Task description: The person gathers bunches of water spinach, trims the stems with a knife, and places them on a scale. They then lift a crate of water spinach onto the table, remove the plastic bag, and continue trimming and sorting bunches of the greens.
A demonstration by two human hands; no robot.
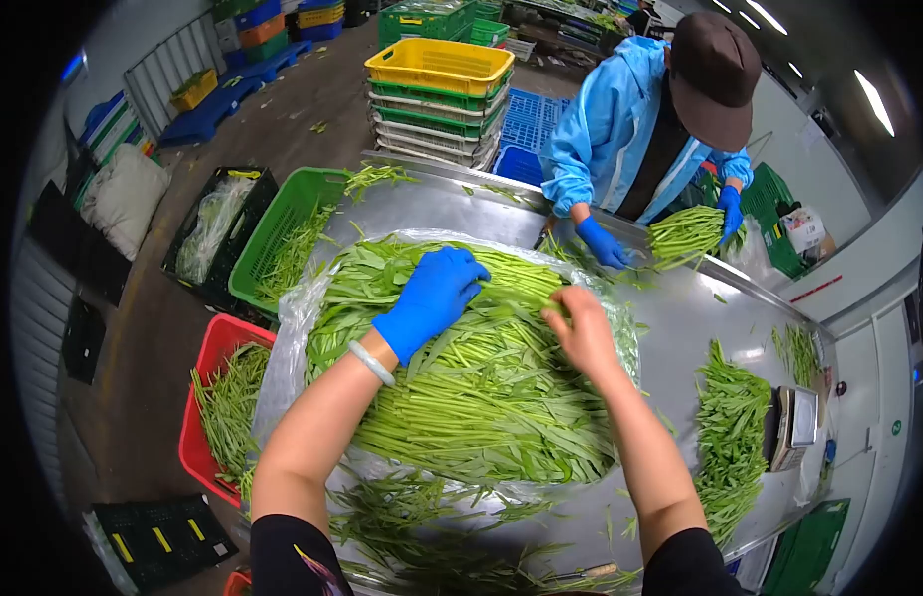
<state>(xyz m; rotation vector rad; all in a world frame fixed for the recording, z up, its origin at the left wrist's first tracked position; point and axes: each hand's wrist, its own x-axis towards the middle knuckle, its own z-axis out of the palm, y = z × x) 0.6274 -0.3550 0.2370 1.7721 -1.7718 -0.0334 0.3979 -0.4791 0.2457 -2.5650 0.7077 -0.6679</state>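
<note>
Sorting greens pile (481,397): left hand (432,298) flat, right hand (579,333) pinching.

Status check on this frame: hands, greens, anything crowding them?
Left hand, blue-gloved, flat on the greens pile. Right hand, bare, pinching stems. Co-worker bundling opposite, apart.

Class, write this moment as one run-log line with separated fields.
left hand: gloved, flat on greens pile | right hand: bare, pinching stems | co-worker: holding bundle

no readable text, labels too small and blurred on crates, scale and wall
</note>
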